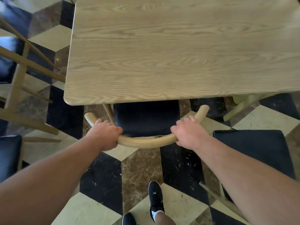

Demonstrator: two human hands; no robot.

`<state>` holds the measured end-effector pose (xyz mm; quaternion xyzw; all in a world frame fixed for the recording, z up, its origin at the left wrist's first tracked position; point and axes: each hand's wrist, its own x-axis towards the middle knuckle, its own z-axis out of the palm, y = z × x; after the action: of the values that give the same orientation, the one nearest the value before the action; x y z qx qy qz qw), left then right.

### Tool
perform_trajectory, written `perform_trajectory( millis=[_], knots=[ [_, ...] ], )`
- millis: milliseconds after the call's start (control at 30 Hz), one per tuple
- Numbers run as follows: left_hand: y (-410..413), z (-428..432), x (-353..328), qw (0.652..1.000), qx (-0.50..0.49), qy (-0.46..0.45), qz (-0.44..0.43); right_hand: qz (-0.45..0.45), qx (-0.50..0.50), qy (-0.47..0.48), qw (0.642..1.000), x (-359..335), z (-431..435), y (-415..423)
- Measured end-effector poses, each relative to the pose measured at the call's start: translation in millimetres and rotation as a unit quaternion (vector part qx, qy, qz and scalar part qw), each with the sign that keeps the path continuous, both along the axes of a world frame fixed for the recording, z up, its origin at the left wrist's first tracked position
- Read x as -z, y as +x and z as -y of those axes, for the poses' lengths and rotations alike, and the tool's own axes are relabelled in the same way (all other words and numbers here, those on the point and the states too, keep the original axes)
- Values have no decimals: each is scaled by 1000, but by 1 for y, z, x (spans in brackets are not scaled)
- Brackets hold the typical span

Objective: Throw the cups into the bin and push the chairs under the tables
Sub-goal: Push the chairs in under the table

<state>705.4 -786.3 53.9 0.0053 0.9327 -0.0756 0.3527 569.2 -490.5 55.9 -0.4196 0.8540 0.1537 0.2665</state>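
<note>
A wooden chair with a curved backrest rail (146, 141) and a black seat (146, 117) stands at the near edge of a light wooden table (162, 54). Part of the seat lies under the tabletop. My left hand (105, 134) grips the left bend of the rail. My right hand (188, 133) grips the right bend, fingers over the top. No cup or bin is in view.
Another black-seated chair (253, 150) stands close on the right. Further wooden chairs (19, 67) stand to the left of the table, one black seat (9, 153) at the left edge. My black shoes (155, 198) are on the chequered floor below.
</note>
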Motion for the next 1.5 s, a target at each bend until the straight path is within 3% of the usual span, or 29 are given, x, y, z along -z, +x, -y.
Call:
perform_trajectory(
  millis=[133, 267, 567, 833, 1167, 1500],
  knots=[
    [11, -13, -5, 997, -34, -34, -58, -68, 53, -78, 993, -3, -11, 30],
    [27, -40, -25, 992, -70, 47, -89, -77, 101, -125, 984, -28, -43, 72],
    [49, -175, -110, 972, 38, 174, -155, -89, 280, -86, 952, -115, -177, 168],
    [57, -327, -129, 959, 116, 224, -128, -120, 358, -88, 922, -151, -320, 237],
    [46, -542, -105, 949, 148, 265, -85, -138, 399, -79, 903, -125, -536, 259],
    [28, -734, -37, 957, 96, 272, -10, -74, 327, -67, 940, -65, -733, 189]
  ],
)
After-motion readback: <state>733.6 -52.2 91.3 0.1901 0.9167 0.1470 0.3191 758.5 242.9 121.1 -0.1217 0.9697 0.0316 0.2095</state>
